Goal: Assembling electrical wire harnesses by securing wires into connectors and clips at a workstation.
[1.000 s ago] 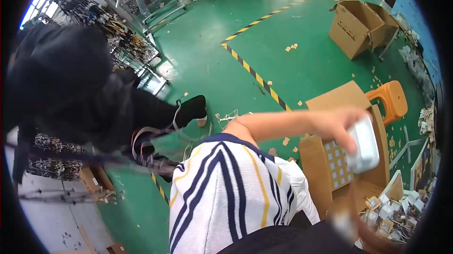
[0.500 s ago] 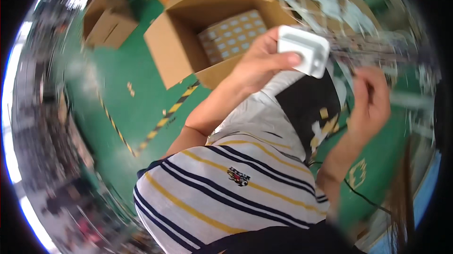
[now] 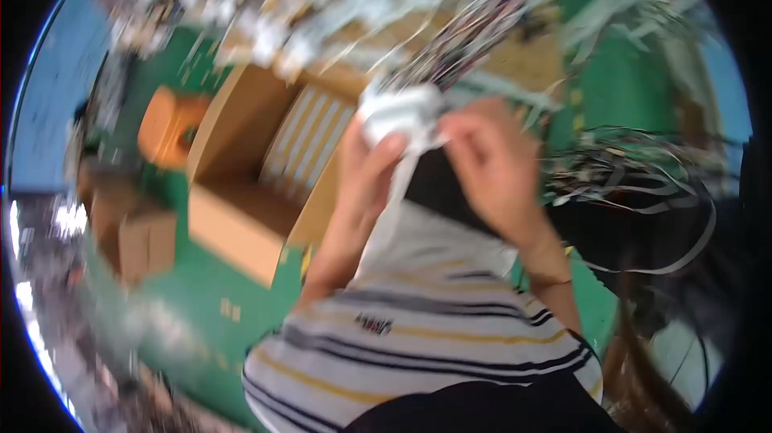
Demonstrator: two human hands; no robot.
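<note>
In my left hand (image 3: 359,172) is a small white plastic housing (image 3: 402,114) with rounded corners, gripped at its near left edge with the thumb on top. My right hand (image 3: 497,168) is at the housing's right side, thumb and fingers pinched together close to its edge. A whitish bit shows at those fingertips, but motion blur hides what it is. Just beyond the housing lies a bundle of thin, multicoloured wires (image 3: 474,31).
At left stands an open cardboard box (image 3: 241,228) with rows of pale pieces inside. An orange stool (image 3: 165,127) and another carton (image 3: 147,244) are farther left. White parts (image 3: 281,39) cover the far work surface. A black container (image 3: 643,228) with cables is at right.
My right hand has come from apart at the right to the housing's edge. The housing stays in my left hand. The whole view has swung, bringing the wire bundle and black container into sight.
</note>
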